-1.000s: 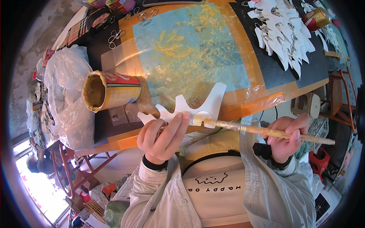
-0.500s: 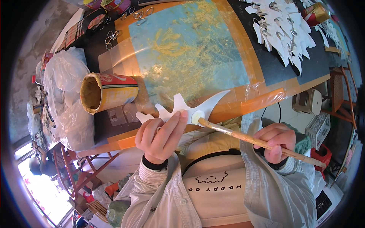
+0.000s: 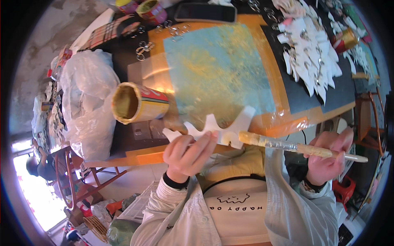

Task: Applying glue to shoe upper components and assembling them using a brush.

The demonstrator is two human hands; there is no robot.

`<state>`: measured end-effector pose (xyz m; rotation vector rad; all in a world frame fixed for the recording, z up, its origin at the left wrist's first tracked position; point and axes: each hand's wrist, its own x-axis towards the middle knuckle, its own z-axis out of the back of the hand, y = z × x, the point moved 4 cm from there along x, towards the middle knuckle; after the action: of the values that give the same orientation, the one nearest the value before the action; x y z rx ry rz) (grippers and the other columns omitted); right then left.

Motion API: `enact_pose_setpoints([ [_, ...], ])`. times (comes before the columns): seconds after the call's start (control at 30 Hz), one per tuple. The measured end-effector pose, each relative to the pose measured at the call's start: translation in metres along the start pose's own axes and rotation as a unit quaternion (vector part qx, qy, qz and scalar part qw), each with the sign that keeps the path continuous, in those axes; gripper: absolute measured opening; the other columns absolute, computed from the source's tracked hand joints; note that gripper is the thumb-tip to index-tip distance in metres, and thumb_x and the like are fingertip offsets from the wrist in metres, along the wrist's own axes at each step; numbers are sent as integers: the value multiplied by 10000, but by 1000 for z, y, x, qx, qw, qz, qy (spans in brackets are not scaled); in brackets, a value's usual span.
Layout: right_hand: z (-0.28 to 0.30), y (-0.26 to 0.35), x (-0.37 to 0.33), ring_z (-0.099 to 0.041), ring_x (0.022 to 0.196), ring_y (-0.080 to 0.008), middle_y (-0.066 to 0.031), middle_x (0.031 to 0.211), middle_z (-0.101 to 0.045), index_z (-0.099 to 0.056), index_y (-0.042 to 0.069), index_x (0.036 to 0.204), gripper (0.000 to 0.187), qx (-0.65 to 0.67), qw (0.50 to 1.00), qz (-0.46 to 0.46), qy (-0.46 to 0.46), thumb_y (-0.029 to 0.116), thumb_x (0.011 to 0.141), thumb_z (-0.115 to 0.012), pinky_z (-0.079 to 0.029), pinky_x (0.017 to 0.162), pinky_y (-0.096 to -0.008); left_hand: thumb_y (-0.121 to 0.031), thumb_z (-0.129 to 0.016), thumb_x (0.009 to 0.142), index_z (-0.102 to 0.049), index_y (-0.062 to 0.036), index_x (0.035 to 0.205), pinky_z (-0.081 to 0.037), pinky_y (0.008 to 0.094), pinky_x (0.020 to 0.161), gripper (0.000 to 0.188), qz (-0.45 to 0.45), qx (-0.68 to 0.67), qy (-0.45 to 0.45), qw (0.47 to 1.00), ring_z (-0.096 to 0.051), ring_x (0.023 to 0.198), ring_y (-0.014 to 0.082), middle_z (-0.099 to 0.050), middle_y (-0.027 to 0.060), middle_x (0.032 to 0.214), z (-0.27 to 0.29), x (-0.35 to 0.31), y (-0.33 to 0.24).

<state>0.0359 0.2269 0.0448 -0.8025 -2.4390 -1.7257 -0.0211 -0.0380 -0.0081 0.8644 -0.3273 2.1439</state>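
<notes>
At table (image 3: 301, 102), L fingers (image 3: 201, 146) pinch 1 wht cutout (image 3: 211, 123), R fingers (image 3: 342, 141) grip 1 brush (image 3: 283, 145); 1 can (image 3: 152, 103) nr.

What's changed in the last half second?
The brush tip has moved rightward off the round patch on the white piece, apparently lifting; the right hand moved rightward too. The view also shifted. Nothing was let go: left hand still holding the piece, right hand the brush.
</notes>
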Motion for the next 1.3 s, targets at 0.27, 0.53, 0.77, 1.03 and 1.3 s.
enact_pose_setpoints([
  [0.27, -138, 0, 88, -492, 426, -114, -52, 575, -498, -393, 59, 879, 251, -79, 945, 16, 318, 289, 922, -484, -444, 395, -234, -114, -636, 640, -663, -122, 883, -458, 221, 587, 245, 39, -51, 20, 998, -544, 744, 135, -578, -33, 862, -2, -6, 6],
  [0.53, -238, -57, 116, -458, 536, -59, -24, 696, -459, -471, 22, 763, 144, -198, 860, 51, 468, 97, 886, -476, -351, 483, -202, -124, -631, 638, -670, -101, 938, -443, 203, 541, 303, 34, -96, 28, 994, -526, 707, 111, -569, -29, 873, -4, -3, 13],
  [0.77, -258, -84, 114, -360, 574, -75, -15, 680, -417, -457, 5, 762, 123, -268, 818, 20, 509, 64, 866, -485, -304, 512, -236, -122, -606, 658, -651, -62, 985, -469, 210, 594, 336, 20, -130, 40, 991, -521, 739, 125, -557, -5, 912, -3, -3, 17],
  [1.03, -264, -96, 110, -395, 556, -81, -24, 658, -437, -455, 16, 750, 95, -290, 799, -10, 527, 34, 825, -511, -328, 498, -234, -175, -557, 761, -608, -8, 1013, -455, 238, 662, 306, 4, -150, 61, 987, -536, 859, 162, -548, 38, 924, -2, -9, 17],
  [1.3, -265, -90, 108, -396, 502, -66, -27, 668, -476, -477, 25, 751, 98, -299, 792, -6, 532, 77, 816, -528, -324, 455, -218, -149, -623, 684, -649, -70, 970, -470, 225, 599, 297, 29, -146, 23, 989, -530, 755, 137, -558, 2, 914, -3, -6, 15],
])
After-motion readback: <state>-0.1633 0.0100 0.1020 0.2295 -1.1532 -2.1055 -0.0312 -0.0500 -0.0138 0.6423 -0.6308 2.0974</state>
